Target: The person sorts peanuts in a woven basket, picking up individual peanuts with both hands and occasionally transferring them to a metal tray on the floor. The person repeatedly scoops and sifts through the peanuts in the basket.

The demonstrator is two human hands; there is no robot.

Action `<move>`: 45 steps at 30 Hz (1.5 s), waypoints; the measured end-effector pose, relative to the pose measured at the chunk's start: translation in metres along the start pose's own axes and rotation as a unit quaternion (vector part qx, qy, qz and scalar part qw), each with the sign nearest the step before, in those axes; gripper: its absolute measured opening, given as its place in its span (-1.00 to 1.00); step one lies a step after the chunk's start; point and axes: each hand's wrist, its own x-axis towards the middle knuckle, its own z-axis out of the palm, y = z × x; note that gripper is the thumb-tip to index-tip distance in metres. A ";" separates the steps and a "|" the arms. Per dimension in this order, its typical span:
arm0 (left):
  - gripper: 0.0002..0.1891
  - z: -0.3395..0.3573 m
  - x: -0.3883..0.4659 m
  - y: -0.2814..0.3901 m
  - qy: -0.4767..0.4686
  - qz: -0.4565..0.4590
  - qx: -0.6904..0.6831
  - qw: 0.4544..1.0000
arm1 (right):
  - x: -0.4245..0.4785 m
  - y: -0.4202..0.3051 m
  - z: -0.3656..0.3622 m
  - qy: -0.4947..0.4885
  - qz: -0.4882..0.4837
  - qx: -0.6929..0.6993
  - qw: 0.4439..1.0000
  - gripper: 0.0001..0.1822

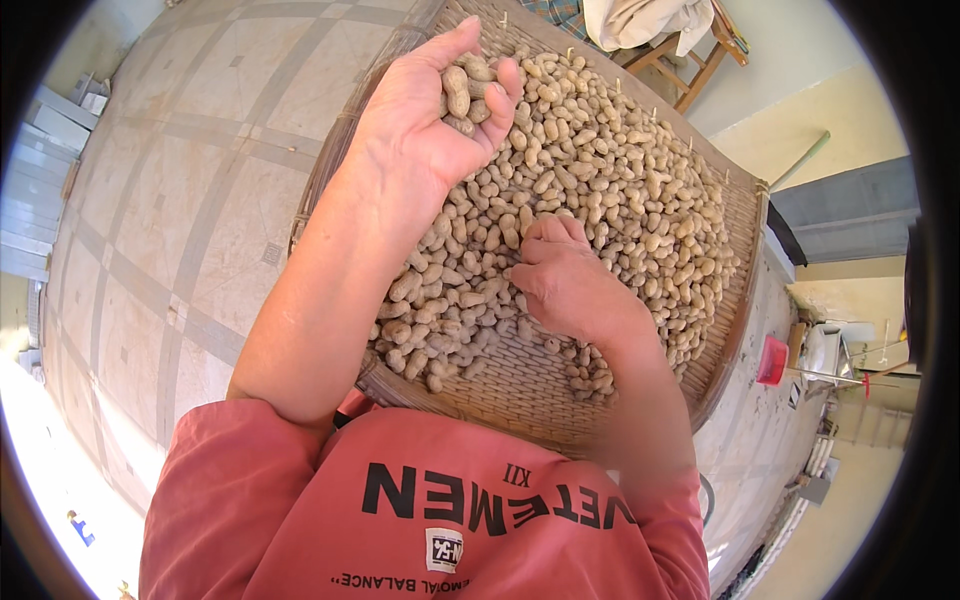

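Observation:
Several unshelled peanuts (459, 94) rest in the curled palm of my left hand (420, 131), which is turned up over the far left part of a woven bamboo tray (517, 375). Across the tray spreads a thick layer of peanuts in their shells (637, 187). My right hand (574, 281) is lowered, back upward, onto the peanuts near the middle. Its fingers are bent down among the shells, and their tips are hidden, so whether they grip a peanut does not show. Below it, part of the weave is bare, with a small cluster of peanuts (589, 371) beside my right wrist.
A raised rim (739, 315) borders the tray. Tiled floor (202, 187) stretches to the left. Behind the tray stands a wooden stool (701, 64) with cloth (649, 22) on it. A red long-handled dustpan (772, 360) is at the right, near the wall.

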 end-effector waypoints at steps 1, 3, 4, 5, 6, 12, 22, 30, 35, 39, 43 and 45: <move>-0.80 0.001 -0.001 0.000 0.001 0.007 0.002 1.000 | -0.005 0.001 -0.010 -0.027 0.045 -0.024 0.998 -0.89; -0.79 0.004 -0.005 -0.001 0.005 0.020 0.007 1.000 | -0.014 0.003 -0.030 -0.078 0.133 -0.072 0.985 -0.89; -0.78 0.005 -0.007 -0.003 0.017 0.027 0.009 0.999 | -0.020 0.007 -0.035 -0.081 0.166 -0.093 0.978 -0.89; -0.78 0.007 -0.008 -0.005 0.030 0.035 0.011 0.999 | -0.026 0.012 -0.041 -0.084 0.198 -0.114 0.970 -0.90; -0.78 0.007 -0.009 -0.006 0.043 0.043 0.014 0.998 | -0.028 0.015 -0.043 -0.086 0.229 -0.133 0.960 -0.91; -0.75 0.005 -0.007 -0.007 0.017 0.011 0.008 1.000 | -0.015 0.036 -0.006 0.162 0.190 -0.080 0.965 -0.83; -0.74 -0.001 0.000 -0.006 0.001 -0.029 -0.006 1.000 | 0.012 0.014 0.033 0.186 0.108 -0.047 0.976 -0.61; -0.71 0.001 -0.002 -0.006 0.005 -0.031 0.007 0.999 | 0.003 0.039 0.031 0.247 0.144 -0.155 0.945 -0.75; -0.71 0.000 -0.002 -0.007 -0.007 -0.015 0.015 1.000 | 0.002 0.037 0.018 0.316 0.162 -0.191 0.915 -0.77; -0.71 0.002 -0.004 -0.009 0.002 -0.014 0.024 1.000 | 0.005 0.019 0.016 0.301 0.140 -0.096 0.938 -0.71; -0.72 -0.001 -0.004 -0.009 0.003 -0.004 0.031 1.000 | 0.011 0.001 0.018 0.177 0.108 -0.088 0.974 -0.76; -0.71 -0.001 -0.005 -0.009 0.009 -0.003 0.030 1.000 | 0.009 -0.009 0.019 0.056 0.128 -0.023 0.990 -0.81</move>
